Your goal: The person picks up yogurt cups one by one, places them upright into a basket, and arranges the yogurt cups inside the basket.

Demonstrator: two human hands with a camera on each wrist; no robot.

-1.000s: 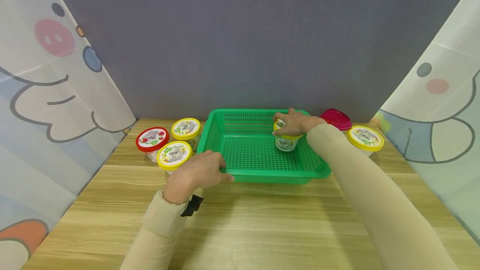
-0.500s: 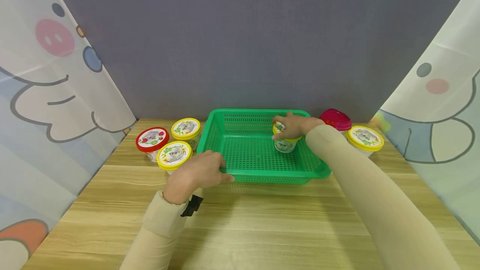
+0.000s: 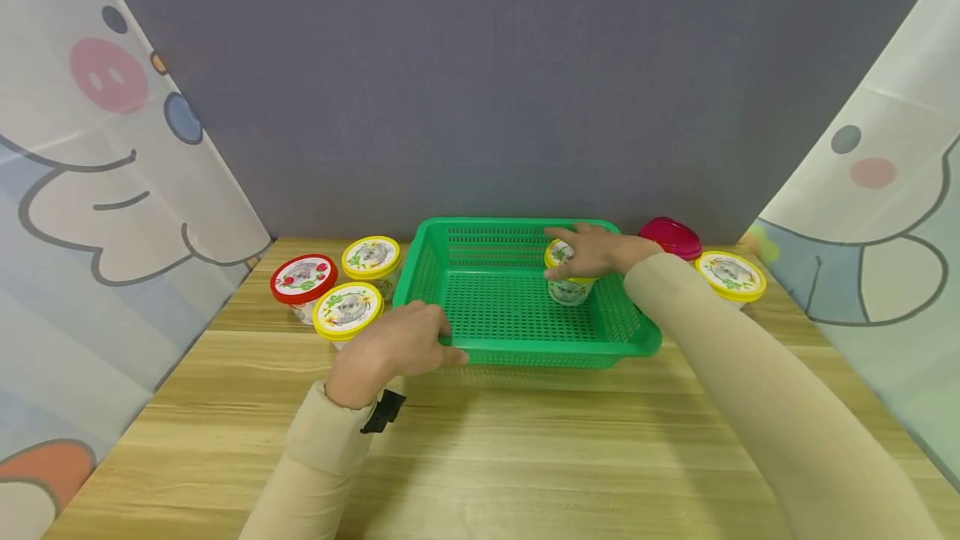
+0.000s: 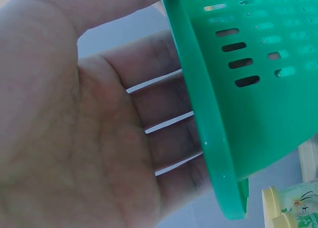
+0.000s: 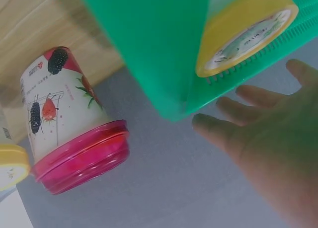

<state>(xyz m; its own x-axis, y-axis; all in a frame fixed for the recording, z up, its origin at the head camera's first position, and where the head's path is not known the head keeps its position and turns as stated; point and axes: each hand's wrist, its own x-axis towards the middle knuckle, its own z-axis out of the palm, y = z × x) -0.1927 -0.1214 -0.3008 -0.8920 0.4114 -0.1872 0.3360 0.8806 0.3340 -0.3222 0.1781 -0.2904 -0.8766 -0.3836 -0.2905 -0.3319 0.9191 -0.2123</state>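
1. Green plastic is used for the basket [image 3: 525,347], which is set on the tabletop [image 3: 487,457]; its rim near the front left corner is gripped by the left hand [image 3: 397,342].
2. Towards the basket's right end, the yellow-lidded cup [image 3: 570,292] is stood upright, and its lid is partly covered by the right hand [image 3: 592,250].
3. No closed grip is shown there: in the right wrist view the fingers [image 5: 218,131] are spread, apart from the lid; whether it is touched by the thumb cannot be told.
4. For a secure hold, the lid's edge is probably best taken from opposite sides, so the cup is not tipped.
5. Only light pressure seems needed at the rim, to keep the basket from being tilted.
6. The right sleeve [image 3: 750,390] should be kept high, since the pink-lidded cup [image 5: 74,114] could be knocked beside the basket.
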